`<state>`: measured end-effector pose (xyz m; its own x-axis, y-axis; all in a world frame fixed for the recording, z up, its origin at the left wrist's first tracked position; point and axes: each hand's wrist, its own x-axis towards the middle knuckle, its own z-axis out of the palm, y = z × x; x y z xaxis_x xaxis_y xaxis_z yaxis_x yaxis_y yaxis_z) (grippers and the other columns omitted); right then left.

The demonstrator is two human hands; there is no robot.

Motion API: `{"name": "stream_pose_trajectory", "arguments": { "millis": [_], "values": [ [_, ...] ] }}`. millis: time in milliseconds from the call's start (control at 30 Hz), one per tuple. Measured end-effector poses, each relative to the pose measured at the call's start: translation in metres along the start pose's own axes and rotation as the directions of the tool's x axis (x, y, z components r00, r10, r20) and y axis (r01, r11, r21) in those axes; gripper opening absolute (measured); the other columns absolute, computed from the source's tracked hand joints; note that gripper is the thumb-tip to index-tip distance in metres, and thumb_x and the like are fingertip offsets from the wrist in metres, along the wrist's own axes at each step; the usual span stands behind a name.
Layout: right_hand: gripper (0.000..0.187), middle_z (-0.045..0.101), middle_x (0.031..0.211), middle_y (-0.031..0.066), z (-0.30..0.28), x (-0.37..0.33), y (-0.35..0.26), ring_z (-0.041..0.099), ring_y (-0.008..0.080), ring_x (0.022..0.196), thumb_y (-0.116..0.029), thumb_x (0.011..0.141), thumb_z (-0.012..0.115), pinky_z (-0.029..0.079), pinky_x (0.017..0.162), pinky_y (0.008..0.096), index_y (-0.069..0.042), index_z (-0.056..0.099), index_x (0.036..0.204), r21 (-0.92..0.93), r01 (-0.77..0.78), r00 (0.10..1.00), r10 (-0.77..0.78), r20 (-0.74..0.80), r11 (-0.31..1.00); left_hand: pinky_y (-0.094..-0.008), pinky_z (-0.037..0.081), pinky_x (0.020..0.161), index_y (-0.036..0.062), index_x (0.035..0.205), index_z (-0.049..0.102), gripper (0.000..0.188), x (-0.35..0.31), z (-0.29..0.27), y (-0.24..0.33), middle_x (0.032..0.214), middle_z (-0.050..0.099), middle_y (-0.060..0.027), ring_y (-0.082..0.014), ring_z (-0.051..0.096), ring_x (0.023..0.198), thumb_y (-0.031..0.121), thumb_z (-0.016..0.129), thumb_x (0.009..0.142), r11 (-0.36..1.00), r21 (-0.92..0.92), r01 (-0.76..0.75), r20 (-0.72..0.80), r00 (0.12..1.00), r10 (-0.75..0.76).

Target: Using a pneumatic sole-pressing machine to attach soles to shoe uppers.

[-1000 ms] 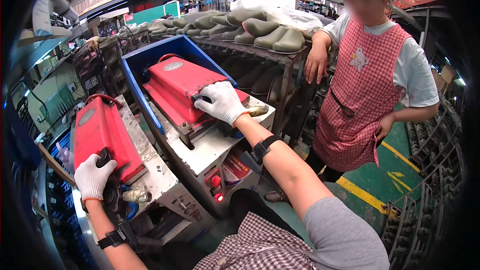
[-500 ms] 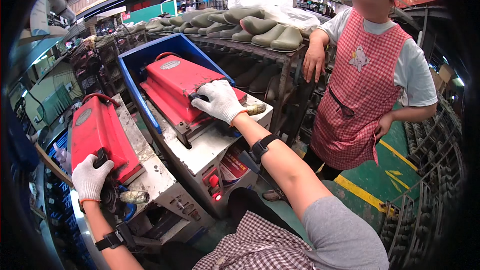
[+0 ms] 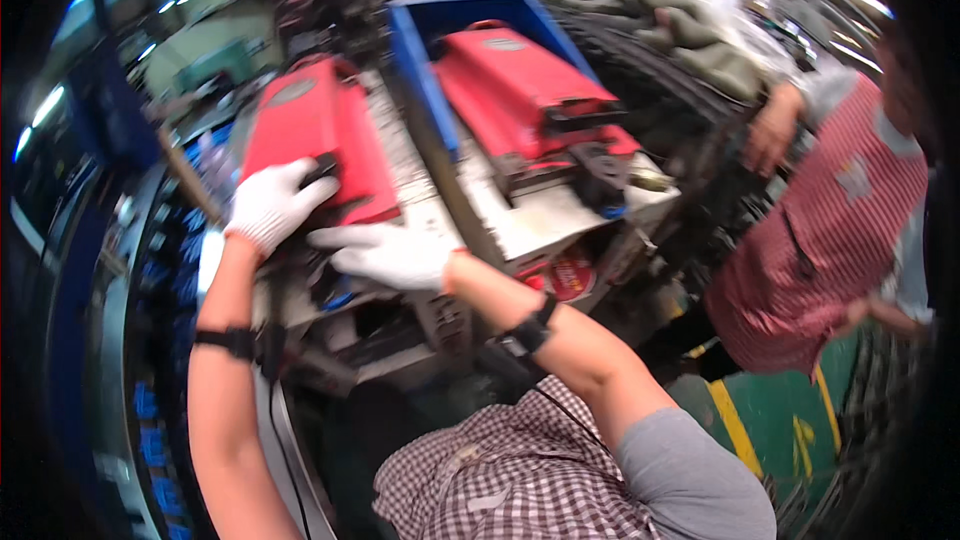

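Note:
My left hand, in a white knit glove, is closed round a black handle at the front end of the left red machine cover. My right hand, gloved too, reaches across with its fingers stretched out, just below that cover's front edge. It appears to hold nothing; whether its fingertips touch the dark parts there is blurred. The right red cover lies on its white machine, with no hand on it. A black handle and a dark clamp-like part show at its front.
Behind the right cover rises a blue open tray-like guard. Olive boots lie on a rack beyond. A person in a red checked apron stands at the right, one hand by the rack. The green floor has yellow lines.
My right hand has let go of the right cover's handle and moved left to the left machine. My left hand stays on its handle. The view has swung left.

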<state>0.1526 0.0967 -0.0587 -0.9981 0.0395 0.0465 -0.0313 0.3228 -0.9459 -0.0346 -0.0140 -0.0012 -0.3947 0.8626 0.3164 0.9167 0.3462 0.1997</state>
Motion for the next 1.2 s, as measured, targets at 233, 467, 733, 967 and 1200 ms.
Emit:
{"name": "stream_pose_trajectory", "arguments": {
  "millis": [233, 467, 733, 967, 1200],
  "values": [
    [0.043, 0.056, 0.125, 0.0121, 0.113, 0.004, 0.032, 0.058, 0.0177, 0.110, -0.019, 0.109, 0.052, 0.048, 0.102, 0.0339, -0.003, 0.046, 0.148, 0.006, 0.361, 0.890, -0.343, -0.302, 0.932, -0.0442, 0.052, 0.089, 0.0099, 0.112, 0.073, 0.046, 0.006, -0.001, -0.006, 0.102, 0.073, -0.0208, -0.0385, 0.070, 0.100, 0.051, 0.061, 0.094, 0.997, -0.052, -0.052, 0.094, 0.994, 0.056],
    [0.072, 0.070, 0.100, 0.0344, 0.136, 0.025, -0.002, 0.068, 0.0528, 0.094, -0.041, 0.102, 0.057, 0.054, 0.088, 0.0539, -0.010, 0.027, 0.159, -0.227, 0.103, 0.985, -0.131, -0.114, 0.968, -0.0410, 0.052, 0.088, 0.0059, 0.108, 0.074, 0.051, 0.017, -0.030, -0.016, 0.100, 0.074, -0.0196, -0.0343, 0.071, 0.095, 0.053, 0.066, 0.090, 0.998, -0.057, -0.016, 0.134, 0.991, 0.023],
    [0.035, 0.071, 0.104, 0.0146, 0.025, 0.011, -0.031, 0.072, 0.0229, 0.091, -0.017, 0.104, 0.054, 0.058, 0.085, 0.0353, -0.003, 0.061, 0.136, -0.248, 0.156, 0.981, -0.180, -0.078, 0.956, -0.0410, 0.050, 0.098, 0.0035, 0.107, 0.073, 0.038, 0.032, -0.137, 0.018, 0.119, 0.072, -0.0194, -0.0283, 0.065, 0.117, 0.037, 0.071, 0.088, 0.954, -0.301, -0.022, -0.075, 0.997, -0.001],
    [0.050, 0.067, 0.128, 0.0240, -0.024, 0.118, -0.024, 0.066, 0.0313, 0.121, -0.030, 0.100, 0.059, 0.051, 0.105, 0.0402, -0.005, 0.057, 0.143, -0.561, 0.234, 0.927, -0.357, -0.119, 0.794, -0.0505, 0.047, 0.097, 0.0041, 0.113, 0.071, 0.045, 0.076, -0.121, -0.020, 0.119, 0.067, -0.0204, -0.0383, 0.060, 0.109, 0.042, 0.066, 0.089, 0.904, 0.362, -0.230, -0.676, 0.603, 0.424],
    [0.095, 0.016, 0.168, 0.0314, -0.027, 0.231, 0.010, 0.039, 0.0490, 0.148, -0.070, 0.075, 0.073, 0.038, 0.119, 0.0467, -0.031, 0.046, 0.157, -0.895, -0.151, 0.988, 0.091, -0.124, 0.419, -0.0410, 0.047, 0.105, 0.0073, 0.137, 0.061, 0.057, 0.022, -0.091, -0.032, 0.132, 0.064, -0.0181, -0.0315, 0.061, 0.120, 0.038, 0.069, 0.091, 0.923, 0.230, -0.310, -0.746, 0.552, 0.371]
  ]
}}
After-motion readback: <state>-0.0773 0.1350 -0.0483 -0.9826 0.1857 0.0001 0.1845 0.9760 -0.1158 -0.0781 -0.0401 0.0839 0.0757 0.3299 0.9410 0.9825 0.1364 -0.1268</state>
